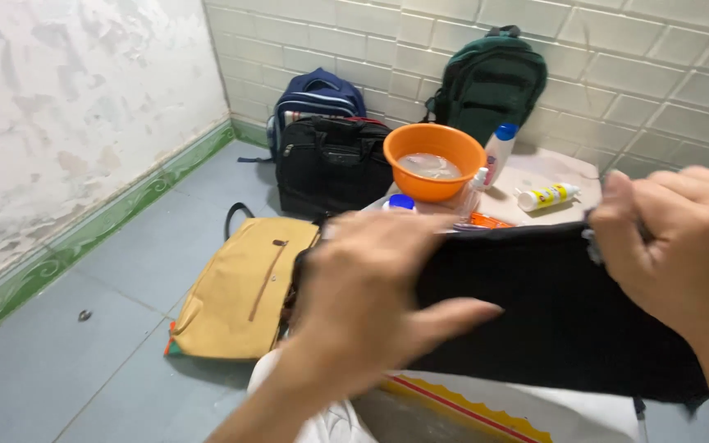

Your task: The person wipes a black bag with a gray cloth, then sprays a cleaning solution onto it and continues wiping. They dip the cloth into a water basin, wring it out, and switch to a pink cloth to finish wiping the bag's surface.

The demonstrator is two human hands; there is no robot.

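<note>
A black fabric bag (551,312) lies across the front of the view. My left hand (371,299) rests flat on its left part, fingers spread and blurred. My right hand (683,246) pinches the bag's upper right edge, near a zipper pull. Under the bag shows a white surface with a yellow and red wavy border (486,410).
An orange bowl (434,160) with water stands behind the bag, with a blue-capped white bottle (498,152) and a small lying bottle (545,197). A tan bag (244,291) lies on the grey floor. A black bag (330,164), a blue backpack (315,94) and a green backpack (490,78) lean at the tiled wall.
</note>
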